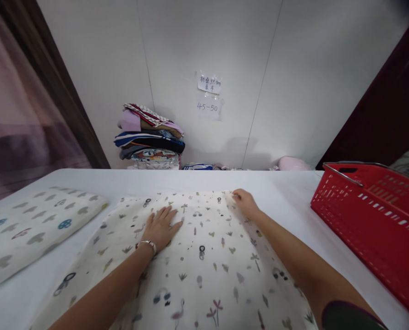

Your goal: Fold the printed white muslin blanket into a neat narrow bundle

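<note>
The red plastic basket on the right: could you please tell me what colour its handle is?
The thin metal handle looks silvery grey, seen in the head view.

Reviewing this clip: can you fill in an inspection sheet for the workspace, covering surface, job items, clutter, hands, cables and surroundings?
Surface: white tabletop.
Job items: printed cream cloth spread under both hands; second patterned cloth at the left.
Clutter: red basket with metal handle, right side; contents unclear.
Hands: left flat on the printed cloth; right at its far right corner, fingers curled, grip unclear.
Cables: nothing seen.
Surroundings: fabric stack beyond the far edge; two paper notes on the pale wall, the lower reading 45-50; curtain at left.
</note>
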{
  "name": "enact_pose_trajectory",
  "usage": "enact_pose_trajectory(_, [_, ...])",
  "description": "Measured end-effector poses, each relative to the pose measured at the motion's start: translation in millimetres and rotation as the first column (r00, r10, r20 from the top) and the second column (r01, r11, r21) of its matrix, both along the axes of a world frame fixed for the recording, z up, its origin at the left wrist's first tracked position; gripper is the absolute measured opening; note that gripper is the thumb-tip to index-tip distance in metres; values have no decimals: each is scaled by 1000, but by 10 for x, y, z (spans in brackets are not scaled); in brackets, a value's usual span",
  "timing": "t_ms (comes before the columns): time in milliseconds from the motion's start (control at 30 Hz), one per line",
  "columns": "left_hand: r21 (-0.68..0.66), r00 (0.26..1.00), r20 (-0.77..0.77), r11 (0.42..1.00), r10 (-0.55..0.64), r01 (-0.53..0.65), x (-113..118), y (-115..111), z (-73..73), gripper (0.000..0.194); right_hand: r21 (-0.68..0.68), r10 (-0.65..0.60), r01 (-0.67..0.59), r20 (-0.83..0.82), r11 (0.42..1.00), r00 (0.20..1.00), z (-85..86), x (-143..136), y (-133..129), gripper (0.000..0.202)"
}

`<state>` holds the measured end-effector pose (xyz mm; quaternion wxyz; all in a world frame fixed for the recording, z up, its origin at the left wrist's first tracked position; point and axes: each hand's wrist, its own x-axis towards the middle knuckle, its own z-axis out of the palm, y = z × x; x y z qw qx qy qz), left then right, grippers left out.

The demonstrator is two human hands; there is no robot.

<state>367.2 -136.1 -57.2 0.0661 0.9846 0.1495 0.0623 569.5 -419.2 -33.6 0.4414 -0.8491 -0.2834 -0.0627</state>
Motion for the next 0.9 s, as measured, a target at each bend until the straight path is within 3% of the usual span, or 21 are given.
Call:
enact_pose_trajectory(100, [-8, 1000, -21, 1000, 9, -9, -4, -14, 38, 61, -118, 257, -255, 1, 960, 966, -79, -422, 154, 23])
enact_pose_trajectory(167, [-14, 1000, -25, 1000, 6, -6, -6, -19, 57, 61, -158, 335, -331, 1, 930, 942, -108, -564, 195, 26])
enact_pose_trajectory(233, [-22, 1000, -22, 1000, 6, -6, -4, -17, 58, 61, -127, 251, -249, -3, 960, 968, -101, -512, 175, 28])
enact_pose_trajectory(300, [-28, 1000, -16, 1000, 4, -5, 2, -7, 41, 61, -64, 40, -42, -34, 997, 999, -74, -289, 102, 30])
enact_pose_trajectory(400, [-22, 1000, 4, 1000, -3, 3, 11, 18, 0, 61, -36, -257, 254, -98, 966, 961, -54, 160, -64, 36])
enact_pose_trajectory(467, [-18, 1000, 8, 1000, -9, 9, 15, 32, -21, 61, -67, -344, 338, -124, 939, 931, -76, 393, -167, 36])
enact_pose_trajectory(733, [-24, 1000, -6, 1000, -7, 7, 12, 34, -24, 63, -195, -397, 365, -165, 910, 903, -223, 649, -197, 31])
enact_pose_trajectory(900, [-22, 1000, -8, 1000, 2, -3, 8, 26, -9, 62, -175, -376, 353, -121, 919, 919, -239, 650, -159, 35])
